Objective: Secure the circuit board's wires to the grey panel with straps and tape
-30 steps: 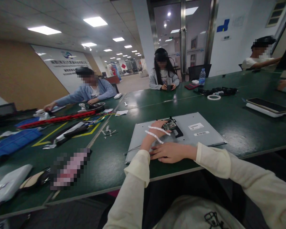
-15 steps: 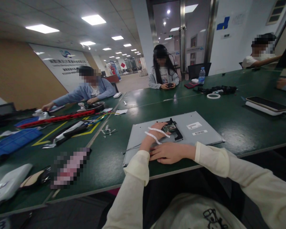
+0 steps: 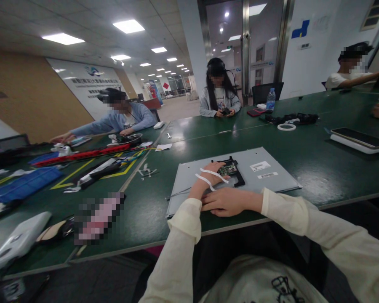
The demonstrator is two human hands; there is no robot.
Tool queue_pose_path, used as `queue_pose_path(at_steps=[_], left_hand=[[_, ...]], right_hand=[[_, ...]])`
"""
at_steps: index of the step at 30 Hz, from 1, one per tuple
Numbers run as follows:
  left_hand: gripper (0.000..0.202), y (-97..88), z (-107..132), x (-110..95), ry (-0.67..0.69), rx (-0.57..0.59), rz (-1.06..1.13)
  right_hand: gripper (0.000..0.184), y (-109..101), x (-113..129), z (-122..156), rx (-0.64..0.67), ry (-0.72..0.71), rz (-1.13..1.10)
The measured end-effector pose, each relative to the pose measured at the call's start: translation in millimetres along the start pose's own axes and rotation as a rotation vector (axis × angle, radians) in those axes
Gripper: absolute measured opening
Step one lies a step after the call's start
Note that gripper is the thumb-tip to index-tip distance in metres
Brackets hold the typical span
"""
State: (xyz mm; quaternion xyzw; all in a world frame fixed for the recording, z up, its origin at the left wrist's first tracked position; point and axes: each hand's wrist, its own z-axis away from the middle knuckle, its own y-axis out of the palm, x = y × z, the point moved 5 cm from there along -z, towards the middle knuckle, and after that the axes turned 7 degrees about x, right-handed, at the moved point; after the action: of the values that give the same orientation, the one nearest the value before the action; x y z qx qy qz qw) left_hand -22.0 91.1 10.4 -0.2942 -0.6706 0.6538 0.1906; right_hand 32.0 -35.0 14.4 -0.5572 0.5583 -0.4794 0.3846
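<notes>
A flat grey metal panel (image 3: 189, 176) with two white labels lies on the green table in front of me. On its middle sits a black bracket (image 3: 240, 178) with a circuit board (image 3: 229, 168). My left hand (image 3: 210, 174) grips the bracket's left side, its fingers at the far side and the thumb nearer me; the fingertips are partly hidden. Two white strips (image 3: 213, 172) cross the back of this hand and wrist. My right hand (image 3: 227, 202) lies flat at the panel's near edge, fingers stretched left beside my left wrist, holding nothing.
A thin dark cable (image 3: 178, 193) crosses the panel's left end. To the left are a white device (image 3: 22, 240), a blue tray (image 3: 25, 184) and a red strip (image 3: 82, 155). A tape roll (image 3: 286, 127) and a phone (image 3: 361, 138) lie right. Several people sit around the table.
The view has shifted slightly, so the table and things sit a little further right. My hands keep their places on the panel. The person at left has reached further left.
</notes>
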Motion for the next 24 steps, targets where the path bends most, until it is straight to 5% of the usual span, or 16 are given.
queue_pose_path(at_steps=[7,16,19,24], left_hand=[[0.061,1.1,5,-1,-0.029,0.002,-0.013],[0.041,-6.2,8,-1,0.047,-0.168,0.038],[0.038,-13.1,11,2,0.027,-0.233,0.03],[0.03,-21.3,14,6,-0.054,-0.309,-0.013]], right_hand=[[0.041,0,2,0,0.003,0.009,0.023],[0.036,0,4,3,-0.047,0.033,0.085],[0.031,-3,0,12,-0.187,0.049,0.098],[0.028,-33,-16,36,-0.677,0.278,-0.029]])
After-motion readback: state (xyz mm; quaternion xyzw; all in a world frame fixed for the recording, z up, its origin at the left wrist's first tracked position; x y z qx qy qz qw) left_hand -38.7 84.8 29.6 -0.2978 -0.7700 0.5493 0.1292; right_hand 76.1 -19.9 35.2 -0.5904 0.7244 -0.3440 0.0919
